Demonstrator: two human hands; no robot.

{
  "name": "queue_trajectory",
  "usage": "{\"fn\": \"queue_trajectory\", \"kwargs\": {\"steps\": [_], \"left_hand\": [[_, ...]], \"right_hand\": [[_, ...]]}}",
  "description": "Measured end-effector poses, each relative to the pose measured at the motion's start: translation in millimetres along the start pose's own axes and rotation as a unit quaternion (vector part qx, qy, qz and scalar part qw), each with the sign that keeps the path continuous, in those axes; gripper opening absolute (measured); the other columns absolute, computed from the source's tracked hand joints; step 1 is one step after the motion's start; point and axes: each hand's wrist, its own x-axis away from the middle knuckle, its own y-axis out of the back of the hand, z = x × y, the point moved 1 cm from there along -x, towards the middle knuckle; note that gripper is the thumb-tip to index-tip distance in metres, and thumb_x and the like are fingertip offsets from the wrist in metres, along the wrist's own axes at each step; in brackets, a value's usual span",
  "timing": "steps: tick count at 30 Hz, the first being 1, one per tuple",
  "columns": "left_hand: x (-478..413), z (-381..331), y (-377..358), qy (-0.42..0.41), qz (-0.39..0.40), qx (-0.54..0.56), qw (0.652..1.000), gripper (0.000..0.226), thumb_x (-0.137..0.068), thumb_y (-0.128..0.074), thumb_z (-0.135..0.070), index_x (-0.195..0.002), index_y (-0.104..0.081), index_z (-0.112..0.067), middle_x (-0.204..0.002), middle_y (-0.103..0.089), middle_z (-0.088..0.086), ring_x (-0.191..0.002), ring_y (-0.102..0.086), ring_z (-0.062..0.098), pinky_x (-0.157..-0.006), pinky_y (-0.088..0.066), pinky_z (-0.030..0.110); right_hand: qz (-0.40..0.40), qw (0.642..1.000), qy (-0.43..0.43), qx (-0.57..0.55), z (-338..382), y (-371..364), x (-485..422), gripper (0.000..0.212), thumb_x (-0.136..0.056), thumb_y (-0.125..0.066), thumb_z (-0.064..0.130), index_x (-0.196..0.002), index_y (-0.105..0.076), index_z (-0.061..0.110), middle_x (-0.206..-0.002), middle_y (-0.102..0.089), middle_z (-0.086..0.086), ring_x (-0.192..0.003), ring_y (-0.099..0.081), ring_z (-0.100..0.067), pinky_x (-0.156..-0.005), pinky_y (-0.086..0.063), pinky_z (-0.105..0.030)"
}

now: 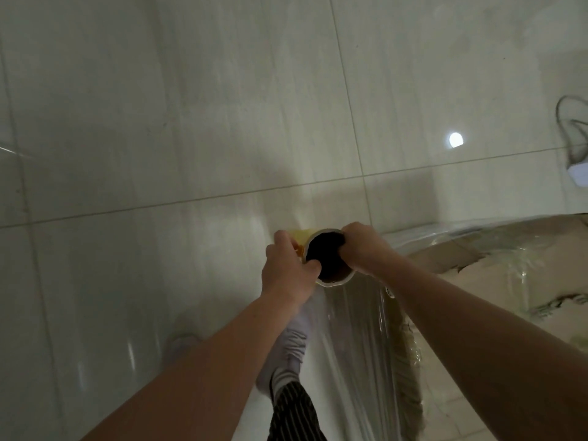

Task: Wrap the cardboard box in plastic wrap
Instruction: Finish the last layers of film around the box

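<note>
Left hand (288, 272) and right hand (364, 249), two in all, each grip the top rim of one upright plastic wrap roll (327, 261); one film-covered cardboard box (515, 268) stands just right of it on the tiled floor (191, 122).

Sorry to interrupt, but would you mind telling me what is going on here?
A person grips the top end of a plastic wrap roll with left hand and right hand. Clear film runs from it to the cardboard box on the right, which already has wrap over it.
</note>
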Motion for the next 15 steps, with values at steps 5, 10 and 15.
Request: {"fn": "queue_trajectory", "kwargs": {"steps": [5, 10, 15], "left_hand": [[1, -8, -7, 0.015, -0.006, -0.008, 1.000, 0.039, -0.082, -0.065, -0.015, -0.111, -0.039, -0.016, -0.111, -0.046, 0.005, -0.086, -0.053, 0.021, -0.068, -0.043, 0.026], [-2, -17, -12, 0.042, -0.002, -0.048, 0.998, 0.039, -0.082, -0.065, -0.016, -0.111, -0.039, -0.014, -0.110, -0.048, 0.007, -0.091, -0.056, 0.026, -0.071, -0.045, 0.030], [-13, -30, -10, 0.044, -0.006, -0.073, 0.996, 0.035, -0.080, -0.066, -0.015, -0.103, -0.040, -0.017, -0.110, -0.050, 0.004, -0.089, -0.056, 0.021, -0.072, -0.048, 0.030]], "right_hand": [[0.012, 1.000, 0.015, 0.019, -8, 4, -5, 0.025, -0.091, -0.044, 0.006, -0.108, -0.060, -0.002, -0.108, -0.065, -0.018, -0.102, -0.062, -0.031, -0.070, -0.041, -0.026], [0.017, 0.997, 0.057, 0.043, -16, 7, -10, 0.025, -0.090, -0.043, 0.006, -0.106, -0.061, -0.001, -0.107, -0.066, -0.017, -0.101, -0.062, -0.031, -0.070, -0.041, -0.027], [-0.007, 0.992, 0.109, 0.059, -14, 22, -18, 0.023, -0.089, -0.045, 0.007, -0.105, -0.061, 0.003, -0.103, -0.066, -0.014, -0.098, -0.062, -0.030, -0.070, -0.041, -0.027]]}}
